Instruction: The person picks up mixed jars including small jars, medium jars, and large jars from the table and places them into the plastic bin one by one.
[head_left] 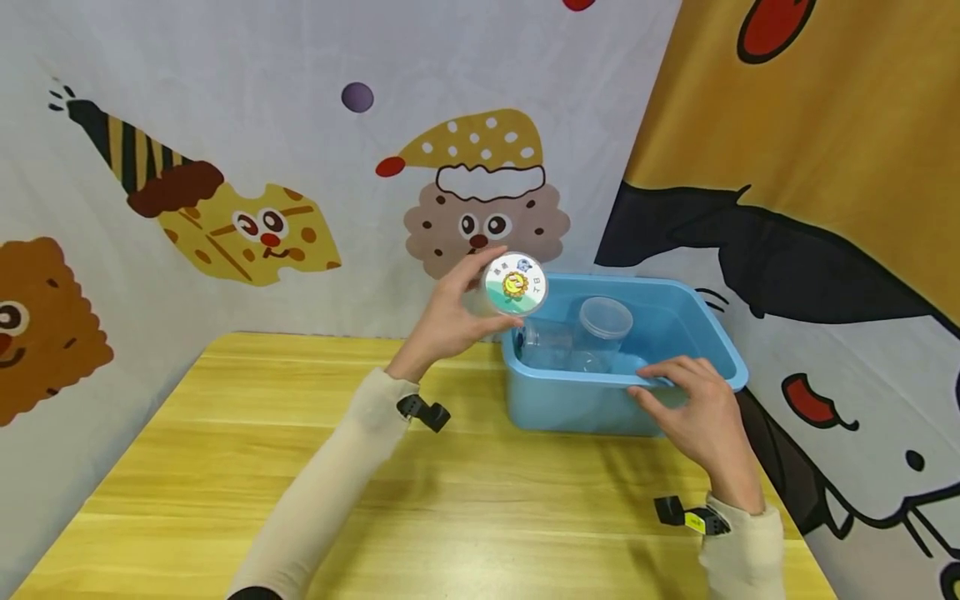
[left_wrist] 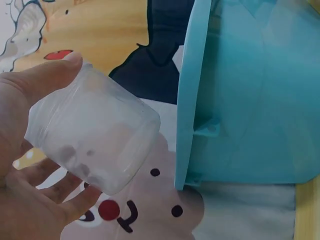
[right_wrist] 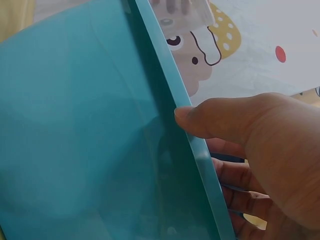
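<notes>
A clear plastic jar (left_wrist: pixel 105 130), its lid (head_left: pixel 515 284) printed with a yellow flower face, is gripped in my left hand (head_left: pixel 457 312) above the basin's left end. Thumb and fingers lie on opposite sides of it, and the lid faces the head camera. My right hand (head_left: pixel 697 412) holds the front rim of a blue plastic basin (head_left: pixel 585 404), its thumb (right_wrist: pixel 192 120) on the outside and the fingers over the inner side. Inside the basin a lidded clear jar (head_left: pixel 604 321) stands upright. Another clear jar (head_left: pixel 546 343) lies at the left wall, partly hidden by the rim.
The basin stands at the back right of a wood-grain table (head_left: pixel 300 442). Behind and to the right hangs a cloth (head_left: pixel 285 108) with cartoon prints, close to the basin's back side. A dark wrist strap with a small camera (head_left: pixel 423 412) sits on each arm.
</notes>
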